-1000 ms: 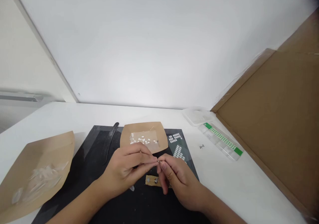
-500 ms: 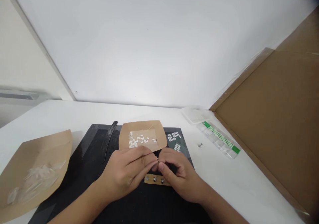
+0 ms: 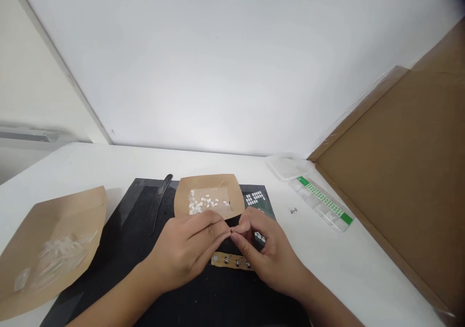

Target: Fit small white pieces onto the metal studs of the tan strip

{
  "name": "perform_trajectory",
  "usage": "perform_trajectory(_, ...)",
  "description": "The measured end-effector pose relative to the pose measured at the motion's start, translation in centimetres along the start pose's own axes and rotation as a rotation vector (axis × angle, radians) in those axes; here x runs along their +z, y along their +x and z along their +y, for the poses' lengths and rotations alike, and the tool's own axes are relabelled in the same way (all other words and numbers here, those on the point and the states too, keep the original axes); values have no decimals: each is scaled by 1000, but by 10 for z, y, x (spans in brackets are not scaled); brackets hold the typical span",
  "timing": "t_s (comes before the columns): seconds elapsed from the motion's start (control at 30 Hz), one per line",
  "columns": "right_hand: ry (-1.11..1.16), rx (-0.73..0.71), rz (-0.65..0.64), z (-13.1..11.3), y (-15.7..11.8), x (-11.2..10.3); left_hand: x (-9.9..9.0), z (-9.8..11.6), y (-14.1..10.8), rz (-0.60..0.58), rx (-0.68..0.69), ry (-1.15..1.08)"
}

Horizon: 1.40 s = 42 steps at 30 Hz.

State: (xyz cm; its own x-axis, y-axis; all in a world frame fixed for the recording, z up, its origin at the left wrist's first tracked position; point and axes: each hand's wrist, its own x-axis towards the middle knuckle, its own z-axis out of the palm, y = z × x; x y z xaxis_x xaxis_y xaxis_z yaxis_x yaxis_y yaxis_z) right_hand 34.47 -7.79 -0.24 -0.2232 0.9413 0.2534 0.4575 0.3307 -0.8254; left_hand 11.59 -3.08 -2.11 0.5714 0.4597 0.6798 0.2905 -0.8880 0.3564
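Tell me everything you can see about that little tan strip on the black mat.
The tan strip is narrow, with uneven edges; its material is unclear, perhaps wood or card. It lies flat on the black mat, just nearer the wearer than the fingertips. A flat grey disc sits near its left end, then three shiny, metal-looking pieces in a row. The right hand hides its right end, so contact there can't be told.

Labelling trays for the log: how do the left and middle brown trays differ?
Contents: the left tray holds clear, film-like pieces; the middle tray holds small white ovals.
Size in view: the left tray looks larger; the middle tray looks smaller.
Framing: the left tray reaches the picture's left edge; the middle tray sits well inside.
Shared: both brown, with raised sides.
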Motion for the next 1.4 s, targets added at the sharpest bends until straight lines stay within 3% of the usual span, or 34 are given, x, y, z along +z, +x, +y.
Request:
perform_trajectory(0.2, -32, 30, 100, 10, 2, 4, -4, -6, 5, 106, -110, 66)
perform_trajectory(0.43, -84, 57, 101, 14, 2, 9, -6, -13, 6, 162, -231, 234)
perform_trajectory(0.57, -95, 106, 83, 13, 1, 10, -9, -13, 7, 194, -218, 293)
perform_trajectory(0.97, -49, 19, 52, 10, 2, 9, -10, -21, 5, 193, -268, 358)
perform_trajectory(1.2, -89, 6, -146, 5, -2, 13, -11, -27, 3, 17, -235, 339)
perform_trajectory(1.4, -183, -11, -167, 5, -8, 21, -9, -30, 1, -31, -253, 462)
